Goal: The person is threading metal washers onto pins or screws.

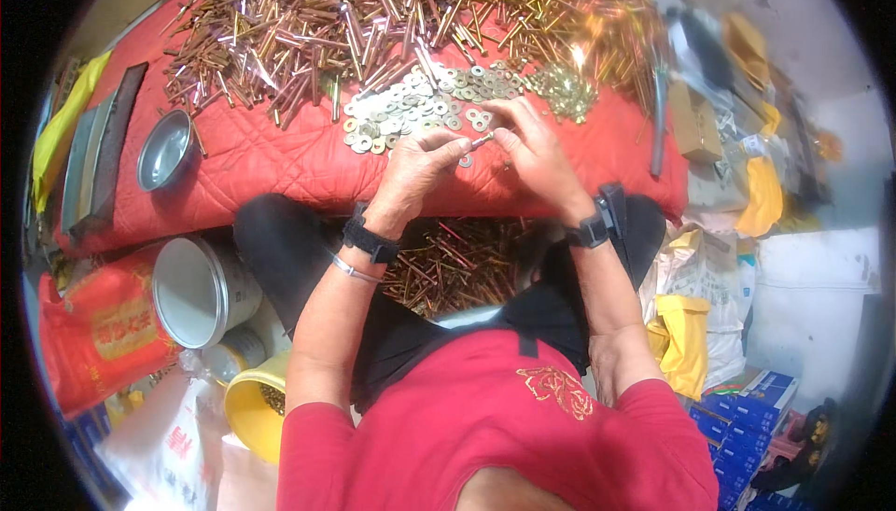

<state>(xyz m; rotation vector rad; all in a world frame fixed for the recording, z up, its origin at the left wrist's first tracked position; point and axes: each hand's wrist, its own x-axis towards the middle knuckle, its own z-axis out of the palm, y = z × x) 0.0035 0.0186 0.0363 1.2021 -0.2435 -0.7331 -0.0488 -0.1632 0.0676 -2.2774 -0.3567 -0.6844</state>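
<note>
Between my hands, above the red quilted cover (280, 161), is a small, short bolt-like metal piece (483, 140). The fingertips of my left hand (417, 173) are pinched on one end of it. At the other end, the thumb and fingers of my right hand (539, 154) are closed around it. Just beyond my fingers lies a spread of flat silver washers (401, 108). Small yellowish metal parts, perhaps nuts (565, 91), are heaped to its right. Behind them rises a large pile of long gold-coloured metal rods or bolts (317, 30).
A metal bowl (166, 152) rests on the cover at left. More rods (453, 264) lie below the table edge between my legs. A grey-white bucket (201, 292) and a yellow bucket (257, 408) stand at lower left. Blue boxes (751, 427) are stacked at lower right.
</note>
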